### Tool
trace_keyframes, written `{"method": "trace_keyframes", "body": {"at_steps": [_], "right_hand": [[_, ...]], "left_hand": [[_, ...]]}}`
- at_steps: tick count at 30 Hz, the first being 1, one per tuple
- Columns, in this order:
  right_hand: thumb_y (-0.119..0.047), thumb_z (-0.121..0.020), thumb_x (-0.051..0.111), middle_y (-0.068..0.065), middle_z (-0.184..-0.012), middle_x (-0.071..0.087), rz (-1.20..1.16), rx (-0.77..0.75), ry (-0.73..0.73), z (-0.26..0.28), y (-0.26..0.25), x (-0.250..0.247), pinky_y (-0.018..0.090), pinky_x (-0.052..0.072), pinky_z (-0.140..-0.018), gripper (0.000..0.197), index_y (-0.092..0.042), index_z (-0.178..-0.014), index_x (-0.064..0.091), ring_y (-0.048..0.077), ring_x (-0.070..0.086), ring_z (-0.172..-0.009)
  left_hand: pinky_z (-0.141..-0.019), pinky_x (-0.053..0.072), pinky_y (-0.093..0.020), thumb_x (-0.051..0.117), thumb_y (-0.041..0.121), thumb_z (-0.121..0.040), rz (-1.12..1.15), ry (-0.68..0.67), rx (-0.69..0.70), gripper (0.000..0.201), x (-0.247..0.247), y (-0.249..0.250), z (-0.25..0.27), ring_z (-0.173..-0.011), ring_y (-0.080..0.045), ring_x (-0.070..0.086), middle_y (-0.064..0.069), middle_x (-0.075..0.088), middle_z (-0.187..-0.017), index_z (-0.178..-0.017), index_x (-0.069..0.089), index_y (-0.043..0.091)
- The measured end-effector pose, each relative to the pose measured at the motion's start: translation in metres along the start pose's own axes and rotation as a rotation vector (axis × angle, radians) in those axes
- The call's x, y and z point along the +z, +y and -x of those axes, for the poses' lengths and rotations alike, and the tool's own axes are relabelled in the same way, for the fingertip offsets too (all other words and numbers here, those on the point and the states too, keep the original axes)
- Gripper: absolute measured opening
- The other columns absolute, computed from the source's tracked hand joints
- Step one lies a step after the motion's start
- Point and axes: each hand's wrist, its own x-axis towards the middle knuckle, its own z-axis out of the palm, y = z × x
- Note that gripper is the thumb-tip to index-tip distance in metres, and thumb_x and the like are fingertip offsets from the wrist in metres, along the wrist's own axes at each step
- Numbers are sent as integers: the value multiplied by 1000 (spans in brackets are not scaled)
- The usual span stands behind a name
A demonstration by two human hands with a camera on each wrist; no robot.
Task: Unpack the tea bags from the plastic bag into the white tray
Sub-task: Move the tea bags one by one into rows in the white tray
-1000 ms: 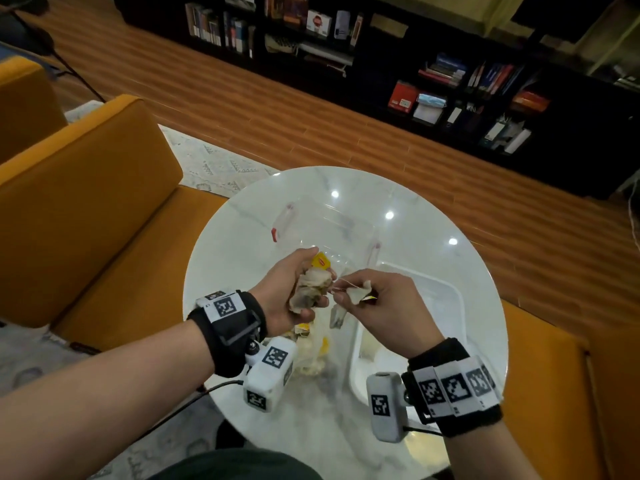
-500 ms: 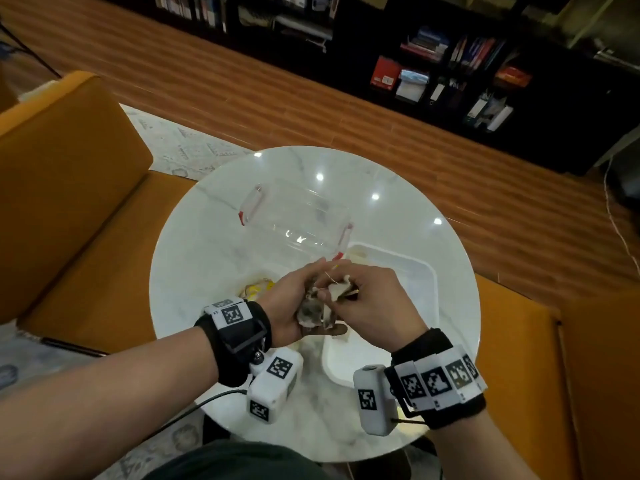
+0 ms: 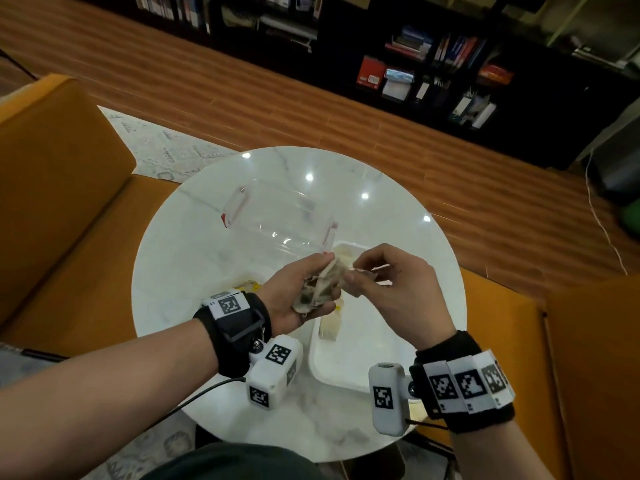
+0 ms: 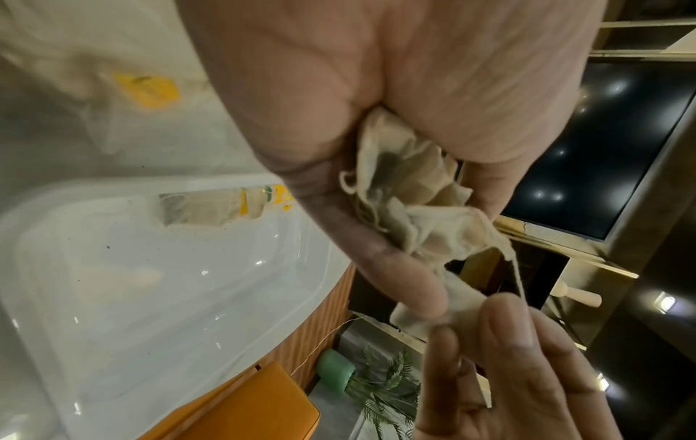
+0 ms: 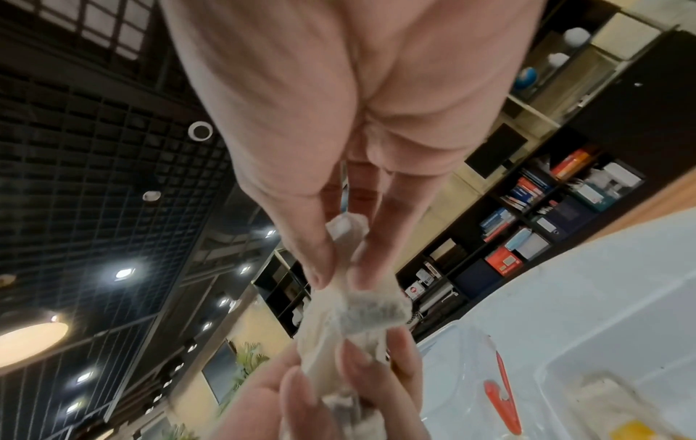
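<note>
My left hand (image 3: 323, 280) grips a crumpled bundle of beige tea bags (image 3: 317, 289) above the near left corner of the white tray (image 3: 367, 372). From the right, my right hand (image 3: 349, 271) pinches one tea bag (image 3: 341, 268) of that bundle between thumb and forefinger. The left wrist view shows the bundle (image 4: 406, 190) in the palm and a string running to the pinched bag (image 4: 421, 312). The same pinch on the bag (image 5: 357, 300) appears in the right wrist view. Two tea bags (image 3: 330, 327) lie in the tray. A clear plastic bag (image 3: 244, 282) with yellow tags lies behind my left wrist.
A clear plastic container (image 3: 280, 216) with red side clips lies on the round white marble table (image 3: 180, 258), just beyond the tray. Orange sofa seats (image 3: 62, 209) flank the table. Dark bookshelves (image 3: 433, 64) stand across the wooden floor.
Both hands have come together and drifted right, over the tray's near corner. My right hand's pinch went from a string or tag to a tea bag at the bundle's edge.
</note>
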Motion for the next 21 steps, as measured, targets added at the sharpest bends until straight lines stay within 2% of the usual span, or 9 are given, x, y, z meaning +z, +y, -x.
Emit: {"method": "trace_keyframes", "body": {"at_steps": [3,6,8,12,15,16,18,20,21], "right_hand": [[-13,-85,80,-9,-80,72,-95,33,1,-1,3,-7,39,62,-73,11,-18,-85,71,16,71,-74],[-9,-84,81,-5,-79,71,-175,41,50,-1,4,-12,38,62,-62,13,-17,-85,72,23,69,-74],[-10,-84,82,-6,-79,70,-178,9,96,-2,5,-16,39,62,-59,14,-20,-85,72,24,68,-76],[-13,-84,83,-8,-83,71,-135,-36,158,-6,8,-24,49,62,-68,19,-28,-89,72,22,70,-77],[-14,-85,83,-10,-83,71,-107,-57,165,-7,8,-24,51,61,-71,18,-28,-90,73,20,70,-77],[-15,-85,83,-11,-84,71,-101,-67,172,-7,8,-24,51,61,-72,17,-28,-90,73,20,70,-77],[-17,-85,83,-11,-84,71,-98,-92,202,-8,8,-25,51,61,-72,16,-28,-91,73,20,70,-77],[-17,-86,82,-11,-84,71,-99,-115,241,-9,7,-25,51,61,-73,16,-28,-93,72,20,70,-77],[-16,-86,82,-12,-84,72,-101,-118,261,-10,6,-26,51,62,-74,17,-29,-93,72,19,70,-78]], "left_hand": [[-50,52,-20,64,36,-97,-41,-19,16,22,-1,2,0,-64,-12,61,-5,64,-90,-106,60,17],[-45,46,-19,62,36,-99,-71,-40,24,20,-2,4,1,-62,-11,59,-1,68,-87,-105,59,17],[-45,41,-18,61,33,-99,-97,-50,34,17,-4,5,2,-62,-12,59,-1,67,-89,-104,59,17],[-47,38,-20,64,26,-95,-130,-42,62,12,-6,4,5,-61,-13,60,-2,69,-89,-101,60,16],[-46,37,-19,71,23,-82,-152,-62,81,24,-6,4,6,-61,-13,60,-4,67,-88,-102,61,15],[-45,36,-19,70,21,-83,-158,-66,87,22,-6,4,6,-61,-14,59,-6,65,-87,-102,61,14],[-44,37,-19,63,9,-93,-158,-66,85,13,-8,3,6,-61,-14,59,-9,61,-84,-106,61,12],[-44,39,-19,58,2,-96,-168,-67,81,19,-11,2,5,-61,-15,58,-10,59,-81,-113,59,10],[-44,39,-19,63,3,-91,-175,-75,81,26,-12,2,5,-61,-15,58,-11,58,-81,-116,59,10]]}}
